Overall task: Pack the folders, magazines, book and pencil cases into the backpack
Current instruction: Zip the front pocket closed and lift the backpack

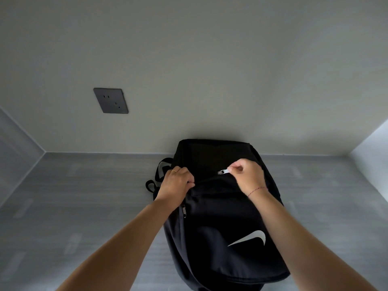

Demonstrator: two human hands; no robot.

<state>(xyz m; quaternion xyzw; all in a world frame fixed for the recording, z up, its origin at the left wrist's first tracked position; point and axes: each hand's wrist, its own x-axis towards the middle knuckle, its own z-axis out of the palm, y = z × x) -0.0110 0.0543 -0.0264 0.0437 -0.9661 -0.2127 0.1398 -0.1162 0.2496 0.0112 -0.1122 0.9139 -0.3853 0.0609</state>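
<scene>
A black backpack (220, 223) with a white swoosh logo lies front side up on the grey table, its top toward the wall. My left hand (177, 182) pinches the fabric at the left end of the upper zipper line. My right hand (247, 177) pinches the silver zipper pull (223, 171) near the middle of that zipper. A second zipper pull (184, 211) hangs on the bag's left side. No folders, magazines, book or pencil cases are in view.
The grey table (84, 206) runs to a pale wall at the back, with side walls at left and right. A dark wall socket (110, 100) sits on the back wall at left. The backpack's straps (160, 171) stick out on its left.
</scene>
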